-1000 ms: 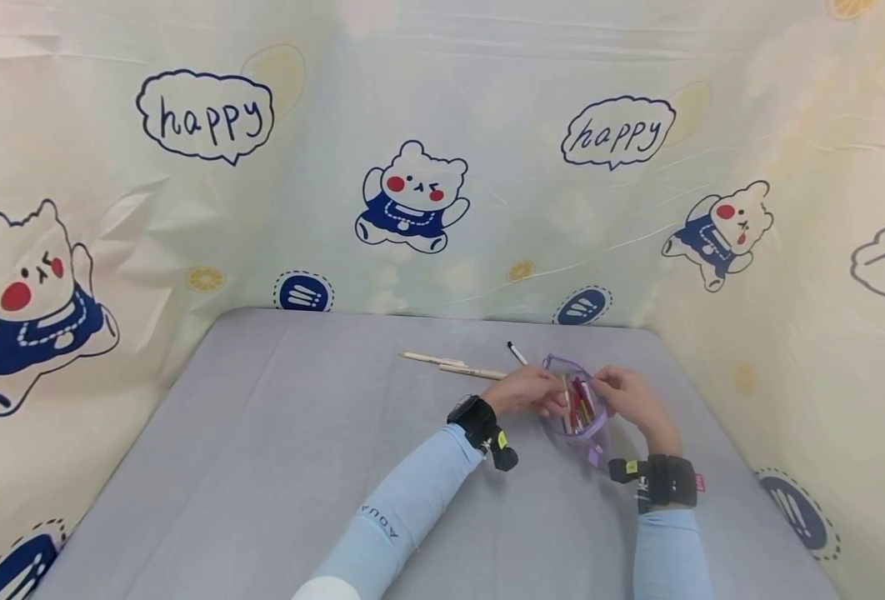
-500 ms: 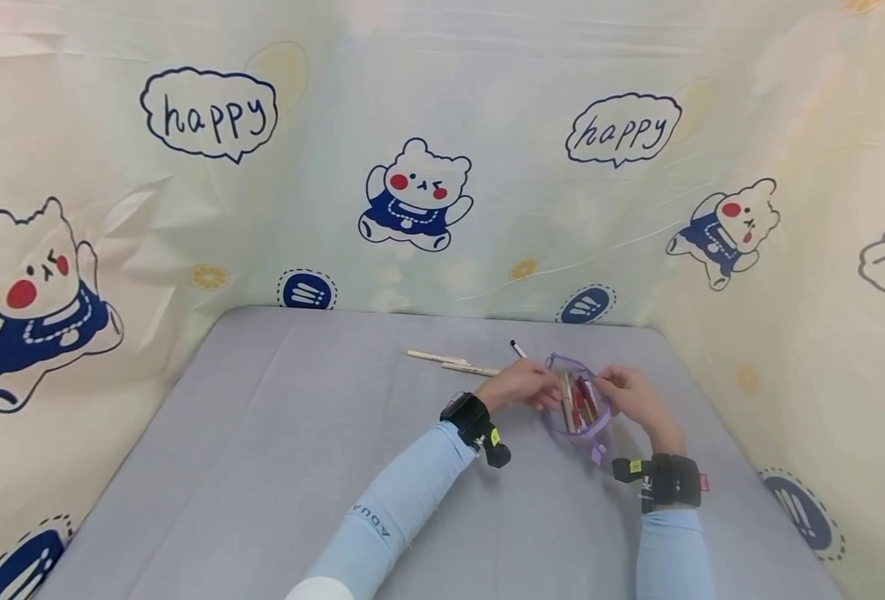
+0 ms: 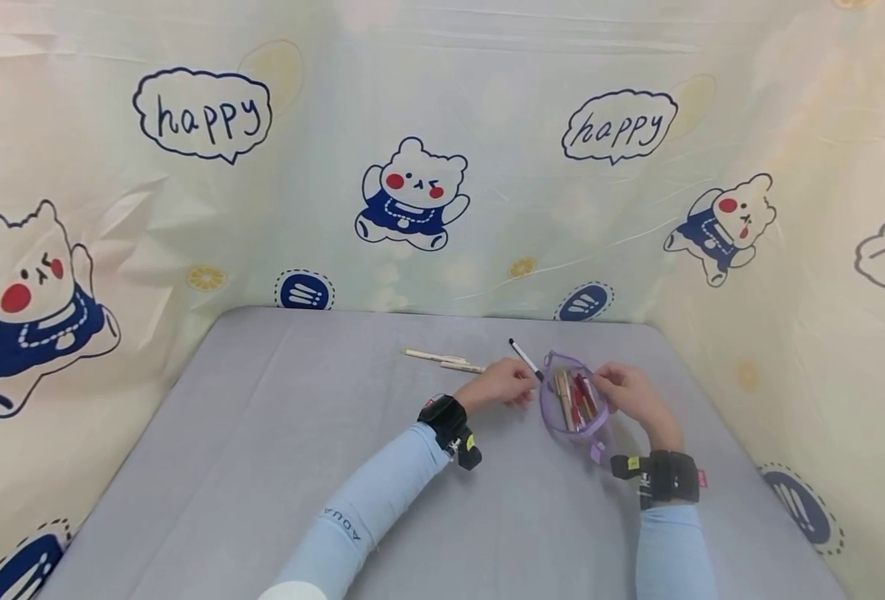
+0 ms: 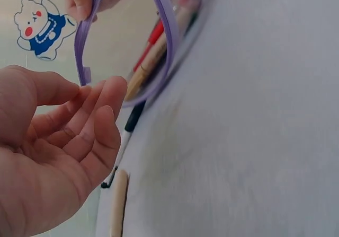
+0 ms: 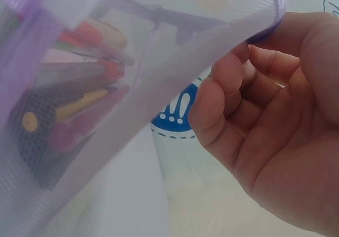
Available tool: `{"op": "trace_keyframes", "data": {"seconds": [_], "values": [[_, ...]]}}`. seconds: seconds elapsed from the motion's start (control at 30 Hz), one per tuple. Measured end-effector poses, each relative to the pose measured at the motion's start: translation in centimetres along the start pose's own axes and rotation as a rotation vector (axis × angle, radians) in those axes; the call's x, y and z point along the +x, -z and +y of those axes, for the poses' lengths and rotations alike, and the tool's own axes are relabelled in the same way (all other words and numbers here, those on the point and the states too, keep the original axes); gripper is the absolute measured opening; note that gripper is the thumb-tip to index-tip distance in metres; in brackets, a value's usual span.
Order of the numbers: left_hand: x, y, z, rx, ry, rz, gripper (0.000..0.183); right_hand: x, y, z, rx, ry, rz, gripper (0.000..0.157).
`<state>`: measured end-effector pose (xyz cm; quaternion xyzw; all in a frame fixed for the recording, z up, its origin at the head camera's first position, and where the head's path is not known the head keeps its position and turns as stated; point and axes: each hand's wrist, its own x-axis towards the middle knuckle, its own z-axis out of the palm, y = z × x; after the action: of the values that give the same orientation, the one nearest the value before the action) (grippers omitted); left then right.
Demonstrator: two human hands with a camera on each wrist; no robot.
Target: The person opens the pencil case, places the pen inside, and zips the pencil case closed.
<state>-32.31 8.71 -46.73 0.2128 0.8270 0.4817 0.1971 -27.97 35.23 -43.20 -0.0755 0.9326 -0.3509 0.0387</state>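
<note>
Looking down from the head view, we find the hands apart, one to either side of a translucent mesh pouch with a purple zip rim [image 3: 595, 425], which sits toward the right of the grey cloth-covered table [image 3: 262, 417]. The right hand [image 3: 630, 396] pinches that rim on its far right side; we take this hold to serve two ends, steadying the soft pouch and spreading its mouth, since such thin mesh would probably sag inward by itself. Gathered inside are red and tan slim pens [image 3: 577, 402], lying roughly side by side, and we judge that the narrow shape of the pouch lines them up so (their exact number we cannot tell through the mesh). The left hand [image 3: 504, 382] is just left of the mouth, fingers loosely bent and, as far as we can see, holding nothing; in the left wrist view its thumb overlaps the end of the zip strip, but the head view shows a gap between them. Just beyond its fingers a slim white pen with black ends [image 3: 523, 357] slants toward the rim, though whether it touches we cannot say. Farther left, two slender cream pens [image 3: 433, 357] lie almost end to end on the cloth, within easy reach of the left hand, we would guess.
</note>
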Motion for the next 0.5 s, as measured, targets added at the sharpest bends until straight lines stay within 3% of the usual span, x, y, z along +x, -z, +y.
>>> {"op": "trace_keyframes", "data": {"seconds": [0.23,0.5], "values": [[-0.6,1.6,-0.7,0.160,0.015,0.031,0.017,0.0,-0.3,-0.1,0.008,0.013,0.001,0.025],[-1.1,3.3,-0.4,0.424,0.040,0.099,0.016,-0.1,-0.4,-0.3,0.006,0.023,-0.004,0.024]]}}
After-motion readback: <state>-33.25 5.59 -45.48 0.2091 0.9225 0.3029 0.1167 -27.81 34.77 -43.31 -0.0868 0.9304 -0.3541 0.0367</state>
